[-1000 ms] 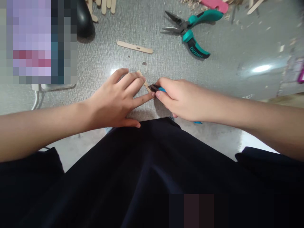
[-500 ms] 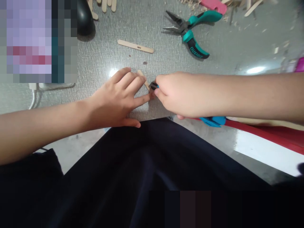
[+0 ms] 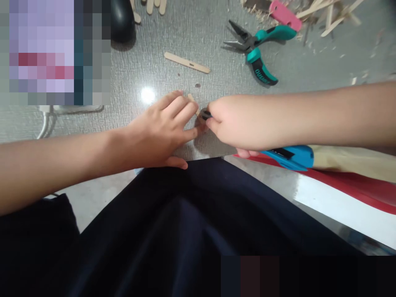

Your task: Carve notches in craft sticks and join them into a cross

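Note:
My right hand (image 3: 230, 121) is wrapped round a blue utility knife (image 3: 295, 157); its handle sticks out below the palm and its dark front end shows by the thumb. That front end is at a wooden craft stick (image 3: 192, 101) on the table, near the front edge. My left hand (image 3: 168, 123) lies over the stick with its fingers spread, pressing it down and covering part of it. The forefinger reaches close to the knife's tip, and the thumb is stretched out at the table's edge. Exactly where the blade meets the wood is hidden.
Farther back lies another craft stick (image 3: 187, 62) with a small slot. Open needle-nose pliers (image 3: 252, 43) rest to its right. A pink-handled tool (image 3: 285, 15) lies among shavings and sticks (image 3: 332, 18). A black rounded object (image 3: 123, 20) and a white cable (image 3: 45, 123) are at left.
The view has shifted slightly, so the table things appear farther right. The knife's handle has swung out and shows more below my right hand. My left hand still presses the stick.

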{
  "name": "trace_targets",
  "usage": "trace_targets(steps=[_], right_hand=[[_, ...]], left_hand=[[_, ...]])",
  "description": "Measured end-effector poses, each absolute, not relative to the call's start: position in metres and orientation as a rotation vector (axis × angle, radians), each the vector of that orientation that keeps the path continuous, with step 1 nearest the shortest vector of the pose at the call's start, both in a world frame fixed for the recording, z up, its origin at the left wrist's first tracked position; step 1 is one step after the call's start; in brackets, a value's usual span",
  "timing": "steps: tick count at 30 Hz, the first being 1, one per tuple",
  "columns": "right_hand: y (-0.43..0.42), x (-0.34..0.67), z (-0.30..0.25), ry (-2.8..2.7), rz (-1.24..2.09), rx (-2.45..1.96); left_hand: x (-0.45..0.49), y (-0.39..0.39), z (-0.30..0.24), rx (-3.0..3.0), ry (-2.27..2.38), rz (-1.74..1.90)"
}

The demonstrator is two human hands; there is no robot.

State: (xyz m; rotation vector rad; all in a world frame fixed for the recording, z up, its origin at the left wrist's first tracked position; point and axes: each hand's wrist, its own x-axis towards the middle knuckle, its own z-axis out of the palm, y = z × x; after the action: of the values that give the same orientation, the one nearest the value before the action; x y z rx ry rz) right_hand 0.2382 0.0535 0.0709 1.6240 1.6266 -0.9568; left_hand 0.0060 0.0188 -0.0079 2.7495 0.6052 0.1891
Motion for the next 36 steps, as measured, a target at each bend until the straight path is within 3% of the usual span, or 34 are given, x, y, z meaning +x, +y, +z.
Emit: trace_targets(steps=[5, 19, 36], right_hand=[[0.059, 0.21, 0.094, 1.397, -0.92, 1.495], [0.061, 0.244, 0.082, 1.86, -0.535, 1.414], [0.062, 0.266, 0.068, 2.113, -0.542, 1.546]], left_hand=[[0.005, 0.011, -0.002, 2.767, 0.692, 0.161], [-0.001, 0.009, -0.002, 2.652, 0.701, 0.155], [0.001, 0.008, 0.0, 2.595, 0.702, 0.171]])
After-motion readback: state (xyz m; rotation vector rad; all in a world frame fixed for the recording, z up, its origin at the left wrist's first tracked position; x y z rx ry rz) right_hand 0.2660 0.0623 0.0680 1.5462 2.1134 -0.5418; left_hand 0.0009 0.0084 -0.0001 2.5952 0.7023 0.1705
